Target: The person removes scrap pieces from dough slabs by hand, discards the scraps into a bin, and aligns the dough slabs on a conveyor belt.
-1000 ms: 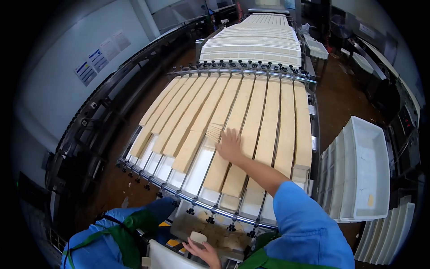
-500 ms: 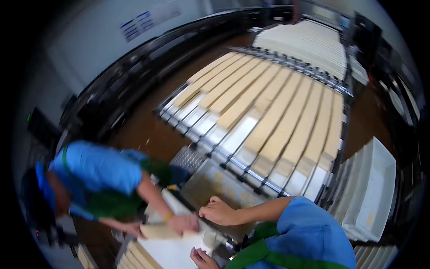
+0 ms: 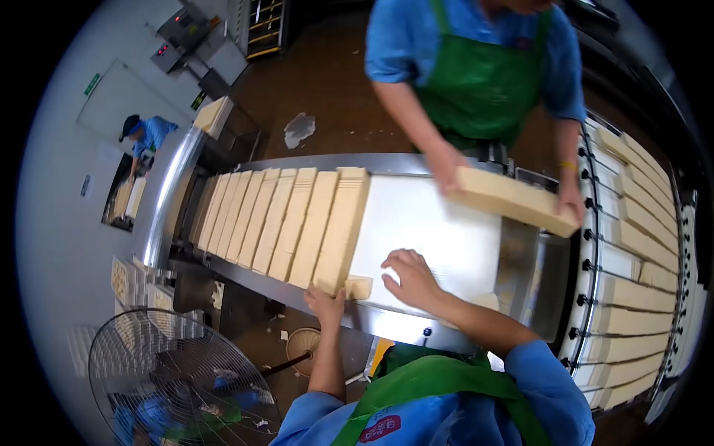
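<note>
My left hand (image 3: 325,305) grips the near end of a long pale-yellow block (image 3: 343,223), thumb and fingers on either side. This block is the rightmost of a row of similar blocks (image 3: 271,219) lying side by side on a white conveyor belt (image 3: 439,230). A short pale piece (image 3: 358,288) lies by the block's near end. My right hand (image 3: 413,279) is over the belt with its fingers apart and curved, holding nothing. Across the belt, a co-worker's two hands (image 3: 446,169) hold another long block (image 3: 513,199) by its ends.
At the right, a rack (image 3: 632,297) carries several more long blocks. A metal cover (image 3: 175,197) arches over the belt's left end. A caged fan (image 3: 182,379) stands at lower left. The co-worker in a green apron (image 3: 483,82) stands opposite; another person (image 3: 149,137) is far left.
My view has swung left from the rack to the belt. My left hand has come onto the end block, and my right hand is now over the belt. The co-worker has lifted a block.
</note>
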A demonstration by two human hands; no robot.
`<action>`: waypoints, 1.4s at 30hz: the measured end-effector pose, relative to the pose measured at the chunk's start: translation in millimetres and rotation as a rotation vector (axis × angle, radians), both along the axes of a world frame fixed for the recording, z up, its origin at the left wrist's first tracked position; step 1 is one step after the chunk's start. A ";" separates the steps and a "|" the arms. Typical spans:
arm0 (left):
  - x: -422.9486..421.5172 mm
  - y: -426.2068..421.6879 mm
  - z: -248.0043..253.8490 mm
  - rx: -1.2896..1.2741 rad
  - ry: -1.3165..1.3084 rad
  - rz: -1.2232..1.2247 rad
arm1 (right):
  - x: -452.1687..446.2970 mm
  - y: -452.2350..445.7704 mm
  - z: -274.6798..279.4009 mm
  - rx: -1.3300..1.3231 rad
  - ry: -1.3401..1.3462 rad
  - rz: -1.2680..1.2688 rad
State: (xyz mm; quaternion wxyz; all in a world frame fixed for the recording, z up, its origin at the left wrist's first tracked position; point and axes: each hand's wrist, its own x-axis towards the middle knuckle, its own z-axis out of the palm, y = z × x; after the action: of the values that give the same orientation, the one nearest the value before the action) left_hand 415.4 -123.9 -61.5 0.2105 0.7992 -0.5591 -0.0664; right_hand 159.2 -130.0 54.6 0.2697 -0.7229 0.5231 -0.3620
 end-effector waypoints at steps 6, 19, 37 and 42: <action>8.5 -25.2 12.1 0.220 0.277 -0.153 | 34.6 -115.2 -66.3 0.311 0.430 -0.178; -9.0 -38.7 19.0 0.308 0.315 -0.282 | 84.9 -260.0 -56.7 0.514 0.625 -0.285; -187.8 -0.2 48.8 0.206 0.396 -0.763 | -175.8 -37.6 -12.0 0.608 -0.151 -1.255; -280.2 26.0 79.2 0.095 0.588 -0.853 | -264.2 64.5 10.9 0.307 -0.248 -1.515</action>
State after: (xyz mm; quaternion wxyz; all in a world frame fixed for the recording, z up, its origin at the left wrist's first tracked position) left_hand 135.2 -97.9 17.7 0.2765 0.4564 -0.7486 -0.3934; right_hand -105.1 -65.5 65.5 0.1026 -0.0778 0.8841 -0.4492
